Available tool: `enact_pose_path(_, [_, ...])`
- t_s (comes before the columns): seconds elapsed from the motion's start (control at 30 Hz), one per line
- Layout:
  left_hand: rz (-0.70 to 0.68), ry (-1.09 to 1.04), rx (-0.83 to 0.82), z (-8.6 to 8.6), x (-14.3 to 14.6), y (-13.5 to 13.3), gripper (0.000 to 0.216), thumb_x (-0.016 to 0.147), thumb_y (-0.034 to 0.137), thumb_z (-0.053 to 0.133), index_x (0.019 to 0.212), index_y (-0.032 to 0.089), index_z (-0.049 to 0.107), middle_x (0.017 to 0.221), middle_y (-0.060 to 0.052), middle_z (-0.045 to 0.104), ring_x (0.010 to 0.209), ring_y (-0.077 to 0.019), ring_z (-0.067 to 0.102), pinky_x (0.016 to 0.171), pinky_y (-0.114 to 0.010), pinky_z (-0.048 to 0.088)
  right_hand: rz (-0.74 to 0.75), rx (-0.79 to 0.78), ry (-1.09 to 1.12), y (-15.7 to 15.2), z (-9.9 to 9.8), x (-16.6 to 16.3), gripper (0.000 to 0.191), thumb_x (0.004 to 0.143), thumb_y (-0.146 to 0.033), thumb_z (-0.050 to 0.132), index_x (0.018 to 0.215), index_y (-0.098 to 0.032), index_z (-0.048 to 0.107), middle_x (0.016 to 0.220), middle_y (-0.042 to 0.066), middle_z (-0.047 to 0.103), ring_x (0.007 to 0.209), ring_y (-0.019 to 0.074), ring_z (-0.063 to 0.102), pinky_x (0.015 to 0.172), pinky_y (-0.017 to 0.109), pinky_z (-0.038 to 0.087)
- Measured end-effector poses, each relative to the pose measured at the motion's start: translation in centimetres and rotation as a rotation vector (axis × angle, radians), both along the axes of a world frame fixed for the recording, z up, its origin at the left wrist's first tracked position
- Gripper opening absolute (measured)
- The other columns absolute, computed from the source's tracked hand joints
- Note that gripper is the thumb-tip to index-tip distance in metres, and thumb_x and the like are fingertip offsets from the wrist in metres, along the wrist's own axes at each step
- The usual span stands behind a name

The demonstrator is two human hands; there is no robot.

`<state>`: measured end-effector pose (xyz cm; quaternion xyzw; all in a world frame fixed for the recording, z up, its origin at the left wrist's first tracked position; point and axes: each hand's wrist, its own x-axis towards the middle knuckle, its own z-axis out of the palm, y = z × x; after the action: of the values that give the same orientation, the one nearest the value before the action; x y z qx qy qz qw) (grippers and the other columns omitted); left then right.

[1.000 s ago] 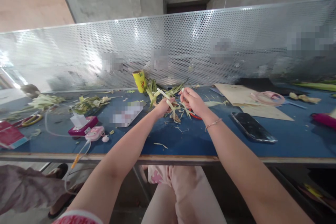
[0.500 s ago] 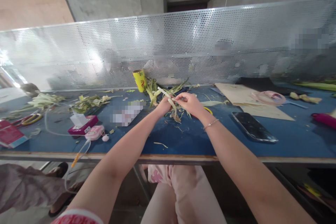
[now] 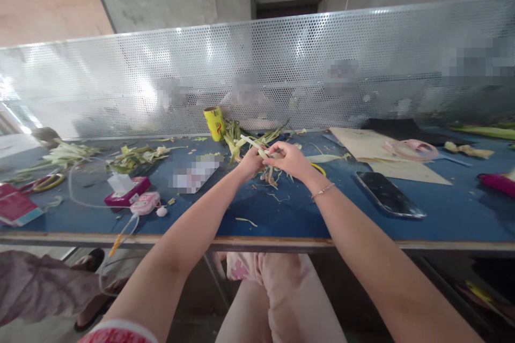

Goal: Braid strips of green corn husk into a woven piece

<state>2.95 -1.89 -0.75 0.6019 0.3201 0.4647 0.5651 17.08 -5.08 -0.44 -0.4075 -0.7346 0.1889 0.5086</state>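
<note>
Over the middle of the blue table, my left hand [image 3: 250,164] and my right hand [image 3: 290,159] meet with fingers closed. Between them is a pale strip of leaf [image 3: 252,142] that looks like corn husk. One end sticks out up and to the left, past my left hand; the fingers partly hide the rest. My right thumb and fingertips pinch the strip close to my left hand. Behind and below lies a pile of green and yellowish leaves [image 3: 233,142], with dry brownish scraps [image 3: 269,178] under the hands.
A yellow can [image 3: 214,123] stands behind the pile, near a perforated metal screen [image 3: 161,75]. Right are a phone [image 3: 388,195], cardboard [image 3: 422,169] and a pink ring-shaped roll [image 3: 412,149]. Left lie a tissue pack [image 3: 127,193], a pink device with a cable [image 3: 145,202] and more leaves [image 3: 139,158].
The strip's end that drooped below my hands no longer hangs there; a short length shows between the fingers. My right fingers have curled in closer around it. The arms stay almost in place.
</note>
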Motion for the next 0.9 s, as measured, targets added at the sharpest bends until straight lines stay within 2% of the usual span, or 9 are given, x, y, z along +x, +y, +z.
enact_pose_path(0.2, [0.014, 0.020, 0.009, 0.09, 0.32, -0.19, 0.016, 0.067, 0.010, 0.063, 0.071, 0.016, 0.049, 0.049, 0.008, 0.039, 0.038, -0.0017, 0.030, 0.042, -0.019, 0.020, 0.015, -0.054, 0.004, -0.16, 0.29, 0.10, 0.033, 0.064, -0.047, 0.072, 0.071, -0.021, 0.053, 0.071, 0.000, 0.058, 0.072, 0.0176, 0.053, 0.064, 0.029, 0.039])
enact_pose_path(0.37, [0.030, 0.024, 0.066, -0.15, 0.34, 0.06, 0.022, 0.064, 0.017, 0.070, 0.071, 0.015, 0.050, 0.051, 0.007, 0.042, 0.042, -0.0031, 0.035, 0.044, -0.019, 0.024, 0.033, -0.044, -0.022, -0.04, 0.14, 0.02, 0.035, 0.064, -0.048, 0.071, 0.072, -0.021, 0.050, 0.075, 0.001, 0.056, 0.077, 0.0186, 0.052, 0.068, 0.030, 0.039])
enact_pose_path(0.53, [0.055, 0.013, 0.071, -0.16, 0.44, 0.20, 0.025, 0.061, 0.018, 0.073, 0.072, 0.015, 0.050, 0.054, 0.006, 0.046, 0.048, -0.0041, 0.039, 0.047, -0.019, 0.029, -0.011, 0.042, -0.079, 0.15, -0.19, -0.15, 0.032, 0.067, -0.044, 0.071, 0.073, -0.021, 0.049, 0.080, 0.002, 0.057, 0.080, 0.0191, 0.053, 0.073, 0.032, 0.039])
enact_pose_path(0.7, [0.047, 0.034, 0.090, -0.38, 0.47, 0.30, 0.023, 0.062, 0.014, 0.071, 0.071, 0.016, 0.051, 0.054, 0.006, 0.045, 0.052, -0.0063, 0.045, 0.052, -0.020, 0.036, -0.022, 0.142, -0.139, 0.22, -0.38, -0.29, 0.024, 0.073, -0.038, 0.065, 0.077, -0.022, 0.047, 0.086, 0.003, 0.058, 0.083, 0.0195, 0.054, 0.076, 0.033, 0.041])
enact_pose_path(0.9, [-0.002, 0.071, 0.130, -0.66, 0.31, 0.44, 0.021, 0.060, 0.007, 0.067, 0.076, 0.015, 0.056, 0.056, 0.005, 0.050, 0.055, -0.0085, 0.051, 0.056, -0.022, 0.040, -0.005, 0.157, -0.151, 0.52, -0.63, -0.19, 0.019, 0.075, -0.034, 0.061, 0.083, -0.021, 0.050, 0.090, 0.005, 0.060, 0.084, 0.0198, 0.056, 0.078, 0.034, 0.044])
